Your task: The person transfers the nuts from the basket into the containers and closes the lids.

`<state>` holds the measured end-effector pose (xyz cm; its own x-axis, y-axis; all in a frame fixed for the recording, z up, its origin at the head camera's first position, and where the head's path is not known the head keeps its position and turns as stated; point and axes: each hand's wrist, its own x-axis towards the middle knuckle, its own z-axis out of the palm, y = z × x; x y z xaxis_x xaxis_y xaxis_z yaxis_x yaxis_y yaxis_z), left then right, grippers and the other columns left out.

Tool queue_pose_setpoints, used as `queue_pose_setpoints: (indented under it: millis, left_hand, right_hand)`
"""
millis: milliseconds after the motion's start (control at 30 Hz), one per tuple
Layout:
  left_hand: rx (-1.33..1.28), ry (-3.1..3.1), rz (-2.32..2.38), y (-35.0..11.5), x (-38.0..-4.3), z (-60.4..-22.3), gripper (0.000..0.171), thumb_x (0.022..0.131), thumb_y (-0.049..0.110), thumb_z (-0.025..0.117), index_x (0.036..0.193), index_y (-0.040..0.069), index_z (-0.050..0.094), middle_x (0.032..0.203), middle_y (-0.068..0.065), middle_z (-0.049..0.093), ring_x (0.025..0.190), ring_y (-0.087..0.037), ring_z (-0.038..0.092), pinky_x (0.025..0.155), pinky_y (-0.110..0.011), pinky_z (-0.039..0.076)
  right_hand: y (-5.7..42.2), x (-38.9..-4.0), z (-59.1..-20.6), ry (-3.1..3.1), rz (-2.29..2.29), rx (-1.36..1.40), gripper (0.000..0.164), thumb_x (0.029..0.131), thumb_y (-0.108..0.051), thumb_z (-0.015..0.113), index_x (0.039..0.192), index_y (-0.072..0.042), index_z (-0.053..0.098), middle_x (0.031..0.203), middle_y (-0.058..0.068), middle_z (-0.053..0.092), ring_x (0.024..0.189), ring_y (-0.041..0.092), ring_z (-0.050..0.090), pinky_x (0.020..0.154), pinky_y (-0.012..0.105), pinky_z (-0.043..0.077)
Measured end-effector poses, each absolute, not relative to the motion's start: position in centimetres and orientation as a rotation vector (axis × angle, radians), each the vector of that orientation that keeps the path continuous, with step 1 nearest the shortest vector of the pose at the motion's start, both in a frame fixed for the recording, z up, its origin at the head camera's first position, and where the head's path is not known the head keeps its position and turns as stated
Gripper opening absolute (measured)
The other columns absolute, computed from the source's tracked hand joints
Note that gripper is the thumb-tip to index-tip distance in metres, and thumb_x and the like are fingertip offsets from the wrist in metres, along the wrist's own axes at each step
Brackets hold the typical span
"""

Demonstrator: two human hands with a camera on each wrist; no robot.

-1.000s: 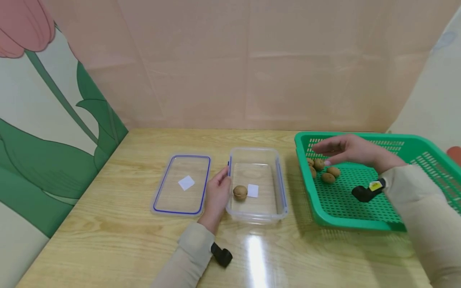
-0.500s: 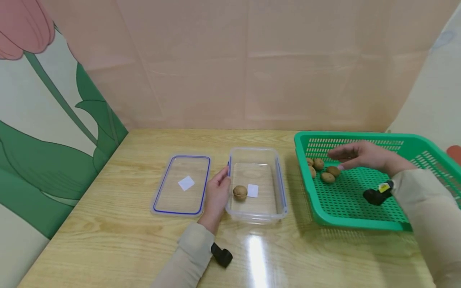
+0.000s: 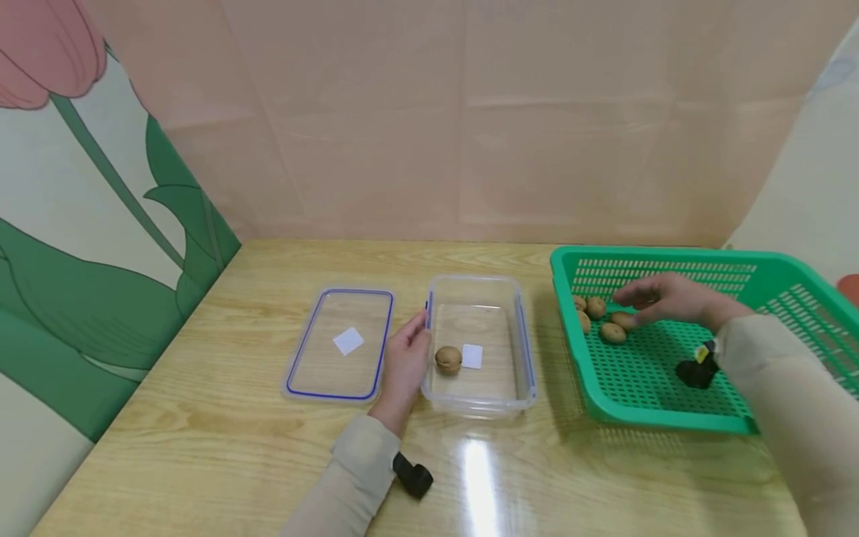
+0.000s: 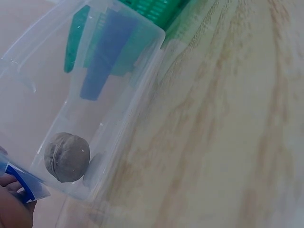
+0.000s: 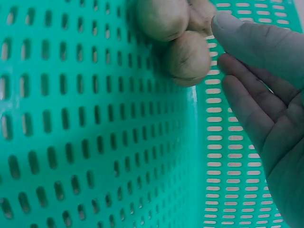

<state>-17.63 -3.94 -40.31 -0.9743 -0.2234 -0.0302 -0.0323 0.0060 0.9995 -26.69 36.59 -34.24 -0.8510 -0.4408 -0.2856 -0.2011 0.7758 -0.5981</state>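
My left hand [image 3: 405,358] holds the left side of a clear plastic food container [image 3: 499,388], fingers at its blue latch [image 4: 21,183]. One walnut [image 3: 448,360] lies inside the container, beside a white square [image 3: 472,356]. My right hand [image 3: 678,300] is inside the green basket [image 3: 590,388], thumb and fingers apart. Its thumb is at a walnut [image 3: 622,321]; whether they touch I cannot tell. Another walnut [image 3: 613,333] lies just in front, and several more walnuts [image 3: 595,306] sit against the basket's left wall. In the right wrist view, walnuts [image 5: 190,57] cluster beside the thumb tip.
Left of the container a clear lid [image 3: 322,365] with a blue seal lies flat on the wooden table [image 3: 201,447]; a white square [image 3: 348,341] is on it. A pinkish sheet [image 3: 429,134] hangs behind the table. The basket's raised rim stands between container and walnuts.
My right hand first moved right, away from the walnuts by the wall, then lowered toward the walnut nearest its thumb. My left hand and the container stay in place.
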Motion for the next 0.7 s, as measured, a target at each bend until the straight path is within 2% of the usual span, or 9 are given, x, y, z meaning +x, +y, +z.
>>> queue_pose_setpoints:
  millis: [233,467,567,700]
  left_hand:
    - [0.283,-2.133,-2.119,-4.0,-17.6,-40.2,0.037,0.089,0.009,0.052,0.126,0.014,0.057,0.132,-0.006,0.053,0.12,-0.02,0.051,0.099,-0.031,0.045]
    - [0.296,-2.146,-2.112,-4.0,-17.5,-40.1,0.037,0.089,0.01,0.052,0.126,0.014,0.057,0.133,-0.005,0.053,0.122,-0.02,0.049,0.1,-0.032,0.044]
    - [0.293,-2.153,-2.1,-4.0,-17.5,-40.1,0.037,0.089,0.01,0.051,0.126,0.014,0.057,0.133,-0.005,0.053,0.122,-0.02,0.05,0.1,-0.033,0.044]
    - [0.291,-2.157,-2.097,-4.0,-17.5,-40.1,0.038,0.089,0.01,0.051,0.126,0.014,0.057,0.132,-0.006,0.054,0.121,-0.021,0.05,0.099,-0.033,0.044]
  right_hand:
    - [36.4,-27.1,-35.0,2.576,-0.773,-0.525,0.055,0.079,-0.023,0.072,0.124,0.004,0.054,0.126,0.026,0.054,0.114,0.045,0.05,0.087,0.049,0.05]
    - [36.5,-27.6,-35.7,2.596,-0.716,-0.599,0.051,0.075,-0.019,0.075,0.119,0.003,0.059,0.12,0.023,0.059,0.104,0.036,0.056,0.084,0.046,0.052]
    - [36.7,-27.7,-35.9,2.588,-0.7,-0.585,0.051,0.074,-0.02,0.075,0.118,0.002,0.06,0.117,0.022,0.061,0.101,0.03,0.059,0.082,0.041,0.053]
    - [37.0,-27.9,-36.0,2.561,-0.679,-0.573,0.05,0.074,-0.021,0.076,0.117,0.001,0.061,0.113,0.019,0.063,0.096,0.02,0.061,0.078,0.027,0.054]
